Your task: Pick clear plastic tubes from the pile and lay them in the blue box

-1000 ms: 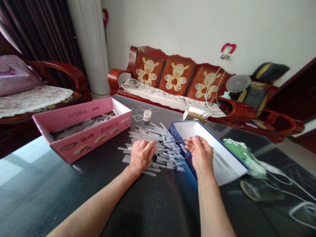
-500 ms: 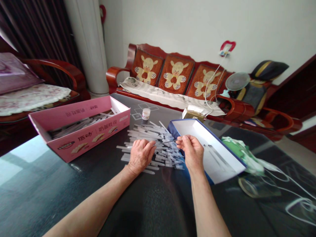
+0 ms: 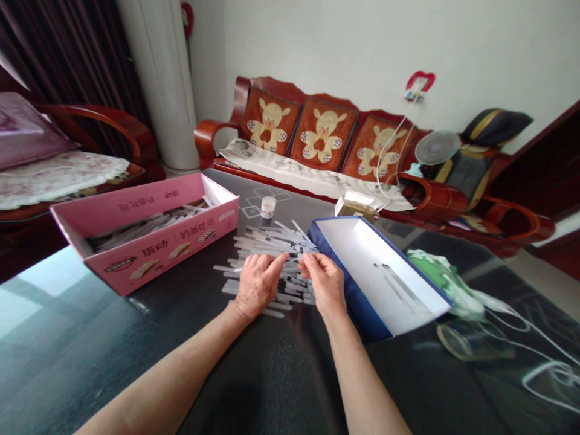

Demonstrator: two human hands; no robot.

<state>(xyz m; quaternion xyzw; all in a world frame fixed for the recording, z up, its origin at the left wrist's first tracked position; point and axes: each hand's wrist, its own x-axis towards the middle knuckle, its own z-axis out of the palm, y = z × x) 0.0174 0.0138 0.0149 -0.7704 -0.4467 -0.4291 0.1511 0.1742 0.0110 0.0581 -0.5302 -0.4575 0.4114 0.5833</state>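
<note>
A loose heap of thin, whitish see-through tubes (image 3: 254, 244), some with dark parts, lies on the dark table between two boxes; they resemble pen parts. Over the heap's near side is my left hand (image 3: 258, 283), fingers curled and thumb against the index finger. Close to its right, my right hand (image 3: 325, 283) pinches with thumb and forefinger. Whatever sits in the fingertips is too small and hidden to name. To the right stands a blue box with a white inside (image 3: 362, 241), holding several slim dark-tipped sticks (image 3: 394, 283) like pen refills.
On the left a long pink box (image 3: 181, 241) holds more tubes. A small white tub (image 3: 267, 207) stands behind the heap. Right of the blue box are a green-white plastic bag (image 3: 437, 278), a glass dish (image 3: 471, 343) and white cables (image 3: 555, 377). A wooden sofa (image 3: 211, 139) stands beyond.
My right hand has moved left, from the blue box's edge to beside my left hand. The thin dark stick that stretched between the hands no longer shows clearly. My left hand has hardly moved.
</note>
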